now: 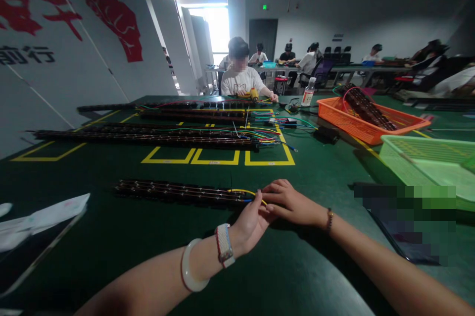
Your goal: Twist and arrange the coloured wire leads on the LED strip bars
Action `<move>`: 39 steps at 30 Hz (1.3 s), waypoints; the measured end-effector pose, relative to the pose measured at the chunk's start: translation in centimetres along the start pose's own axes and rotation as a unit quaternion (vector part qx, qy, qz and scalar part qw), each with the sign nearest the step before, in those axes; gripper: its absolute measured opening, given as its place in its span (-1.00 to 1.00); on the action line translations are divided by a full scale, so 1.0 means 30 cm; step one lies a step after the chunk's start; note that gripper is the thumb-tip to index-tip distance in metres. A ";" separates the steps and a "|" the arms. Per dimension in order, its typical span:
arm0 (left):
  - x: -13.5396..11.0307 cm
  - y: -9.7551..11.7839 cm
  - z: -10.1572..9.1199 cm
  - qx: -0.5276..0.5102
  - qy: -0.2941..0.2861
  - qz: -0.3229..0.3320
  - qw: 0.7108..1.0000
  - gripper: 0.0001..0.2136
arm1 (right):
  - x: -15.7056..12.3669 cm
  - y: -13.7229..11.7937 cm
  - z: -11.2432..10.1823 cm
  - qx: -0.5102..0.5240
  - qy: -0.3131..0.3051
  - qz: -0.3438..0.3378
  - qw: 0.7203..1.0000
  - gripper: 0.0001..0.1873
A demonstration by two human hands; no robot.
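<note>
A long dark strip [178, 191] lies across the green table in front of me, with a yellow wire [243, 191] at its right end. My left hand [249, 223] reaches to that end, fingers pinched on the wire. My right hand [291, 203] rests beside it, fingers curled together at the same wire end. The two hands touch. A white bangle and a woven band sit on my left wrist, a bead bracelet on my right.
More long dark strips [148, 136] with coloured wires lie farther back on yellow floor-tape marks. An orange basket [367, 123] and a green basket [426, 162] stand at the right. Papers [40, 219] lie at the left. A person [241, 78] sits across the table; others sit behind.
</note>
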State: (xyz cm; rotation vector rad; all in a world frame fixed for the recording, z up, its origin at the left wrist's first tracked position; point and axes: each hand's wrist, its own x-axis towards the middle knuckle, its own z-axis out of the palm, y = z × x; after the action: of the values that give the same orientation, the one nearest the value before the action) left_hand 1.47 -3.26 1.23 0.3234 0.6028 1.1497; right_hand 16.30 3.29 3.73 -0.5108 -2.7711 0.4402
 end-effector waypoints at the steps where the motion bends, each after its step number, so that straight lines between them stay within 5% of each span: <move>1: -0.001 0.001 0.002 -0.002 0.001 -0.001 1.000 -0.72 | -0.001 0.009 -0.011 0.040 0.005 0.007 0.999 -0.64; 6: -0.005 0.002 0.002 0.011 -0.004 -0.005 1.000 -0.72 | -0.017 0.044 -0.067 0.135 0.067 0.051 0.987 -0.67; 17: -0.003 0.003 0.015 0.052 0.049 -0.011 0.997 -0.74 | -0.009 -0.035 -0.063 -0.123 -0.037 0.037 0.991 -0.81; 22: 0.006 -0.006 0.007 0.048 0.060 0.001 0.997 -0.78 | -0.001 -0.070 -0.036 -0.151 -0.046 0.057 0.986 -0.85; 27: -0.001 0.000 0.015 0.052 0.081 -0.002 0.995 -0.80 | 0.004 -0.080 -0.049 -0.024 -0.069 0.134 0.988 -0.92; 33: -0.014 0.011 0.031 0.056 0.037 -0.012 0.998 -0.73 | -0.010 -0.025 -0.083 0.200 -0.070 0.236 0.949 -0.81; 39: -0.013 0.001 0.025 0.082 0.030 -0.003 0.996 -0.74 | -0.020 0.055 -0.080 0.165 -0.014 0.248 0.955 -0.75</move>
State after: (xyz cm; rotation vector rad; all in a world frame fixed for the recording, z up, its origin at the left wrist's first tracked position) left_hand 1.78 -3.56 1.95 0.4280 0.7528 1.1093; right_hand 18.11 5.12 5.21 -1.1171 -2.4920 1.0032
